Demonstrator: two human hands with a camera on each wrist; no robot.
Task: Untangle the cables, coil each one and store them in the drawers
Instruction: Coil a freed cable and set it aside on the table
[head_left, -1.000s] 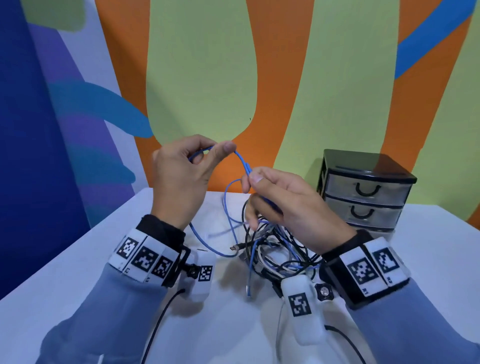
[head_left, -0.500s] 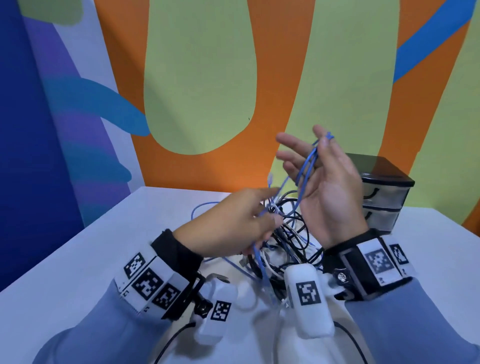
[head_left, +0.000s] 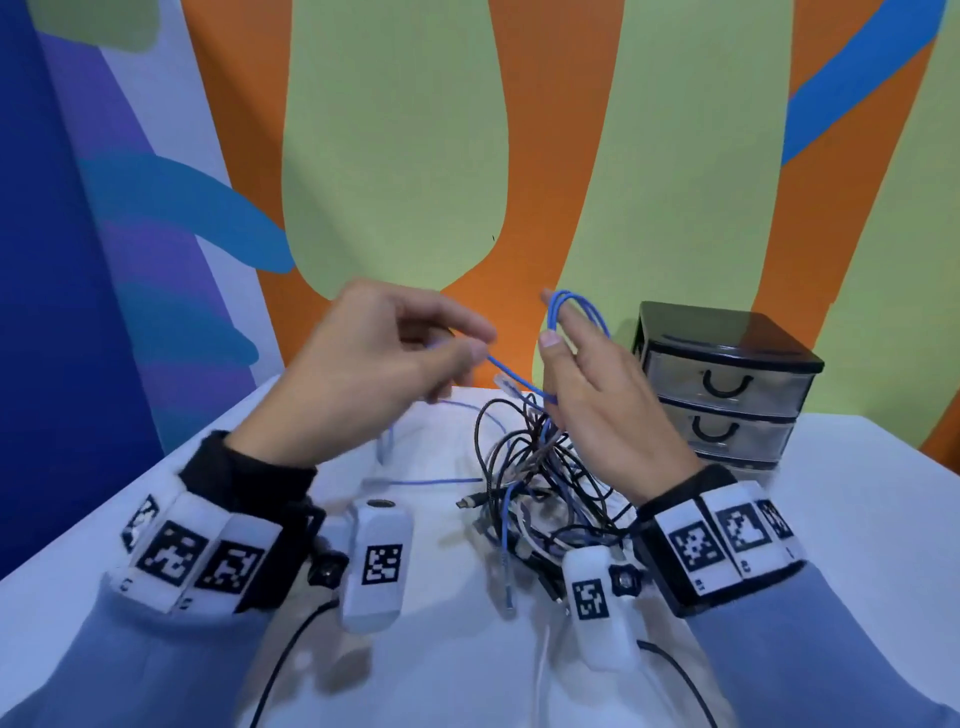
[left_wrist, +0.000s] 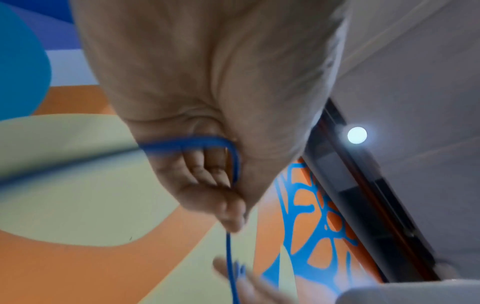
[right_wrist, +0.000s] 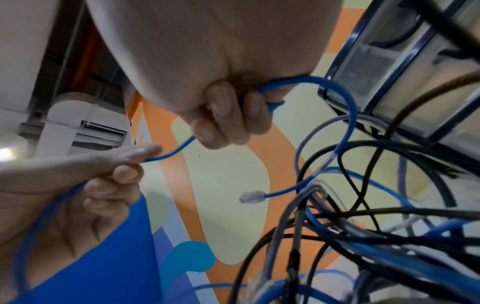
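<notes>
My left hand (head_left: 467, 348) pinches a thin blue cable (head_left: 514, 376) between thumb and forefinger, held above the table. The cable runs right to my right hand (head_left: 558, 332), where several loops of it lie round the raised fingers. In the right wrist view the fingers (right_wrist: 226, 123) curl round the blue cable (right_wrist: 345, 102), and its clear plug (right_wrist: 250, 197) hangs free. In the left wrist view the blue cable (left_wrist: 233, 160) passes through the left hand's pinch. Below both hands lies a tangle of black, blue and white cables (head_left: 535, 483).
A small black drawer unit (head_left: 722, 384) with clear drawers, all pushed in, stands at the back right of the white table (head_left: 857, 519). The painted wall rises just behind it. Black leads run from the wrist cameras toward the table's near edge.
My left hand has risen from beside the tangle and drawn the blue cable out to the left. My right hand, with the loops, has come down a little.
</notes>
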